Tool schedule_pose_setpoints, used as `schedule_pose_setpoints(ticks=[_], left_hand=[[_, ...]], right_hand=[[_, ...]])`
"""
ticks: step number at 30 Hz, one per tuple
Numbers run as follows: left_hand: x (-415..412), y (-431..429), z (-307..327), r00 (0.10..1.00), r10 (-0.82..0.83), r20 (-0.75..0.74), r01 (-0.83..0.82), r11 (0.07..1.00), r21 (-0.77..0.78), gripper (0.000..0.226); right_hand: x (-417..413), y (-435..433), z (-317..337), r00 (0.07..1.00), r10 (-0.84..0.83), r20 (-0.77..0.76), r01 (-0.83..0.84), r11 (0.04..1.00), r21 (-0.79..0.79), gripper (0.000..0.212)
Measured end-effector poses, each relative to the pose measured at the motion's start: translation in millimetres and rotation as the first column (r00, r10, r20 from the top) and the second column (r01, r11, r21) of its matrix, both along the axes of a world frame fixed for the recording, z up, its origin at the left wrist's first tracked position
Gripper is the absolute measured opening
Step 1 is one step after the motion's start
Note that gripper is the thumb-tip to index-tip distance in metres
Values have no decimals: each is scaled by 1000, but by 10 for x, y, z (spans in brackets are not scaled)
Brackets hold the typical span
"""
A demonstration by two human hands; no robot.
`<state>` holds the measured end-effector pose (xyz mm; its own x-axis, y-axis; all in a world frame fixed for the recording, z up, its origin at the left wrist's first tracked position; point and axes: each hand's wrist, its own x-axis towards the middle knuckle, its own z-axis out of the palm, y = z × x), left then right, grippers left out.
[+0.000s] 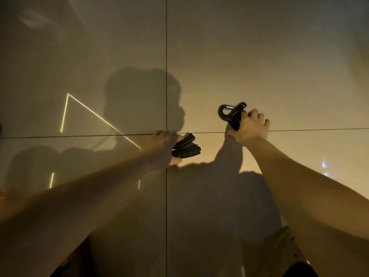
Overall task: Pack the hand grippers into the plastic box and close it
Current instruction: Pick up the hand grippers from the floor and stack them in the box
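Glossy beige floor tiles [259, 56] are gleaming under you while your left hand [165, 148] is curling tight round a black ribbed hand gripper [186, 147] and your right hand [250, 127] is clenching a black spring-topped hand gripper [232, 113] nearby.

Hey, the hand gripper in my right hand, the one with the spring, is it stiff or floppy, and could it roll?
Likely stiff: the hand gripper in the right hand looks like hard black plastic with a coiled metal spring, so it should resist squeezing. Its hooked, uneven shape probably keeps it from rolling.
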<state>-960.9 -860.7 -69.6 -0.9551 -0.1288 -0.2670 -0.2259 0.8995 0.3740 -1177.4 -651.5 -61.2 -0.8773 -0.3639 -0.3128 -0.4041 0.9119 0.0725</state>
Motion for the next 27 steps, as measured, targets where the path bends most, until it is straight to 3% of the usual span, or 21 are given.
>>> schedule_pose_setpoints(ticks=[13,20,27], left_hand=[[574,309,490,993,62,-100,-62,998,-1,83],[1192,563,1118,956,14,-294,-18,1000,-10,81],[1815,892,2256,920,-107,-376,77,993,-92,83]], right_hand=[[1144,331,231,995,-72,70,83,981,-174,58],[1845,644,1085,996,-84,-9,74,923,-377,55],[2580,1100,2324,975,-167,-147,66,849,-524,65]])
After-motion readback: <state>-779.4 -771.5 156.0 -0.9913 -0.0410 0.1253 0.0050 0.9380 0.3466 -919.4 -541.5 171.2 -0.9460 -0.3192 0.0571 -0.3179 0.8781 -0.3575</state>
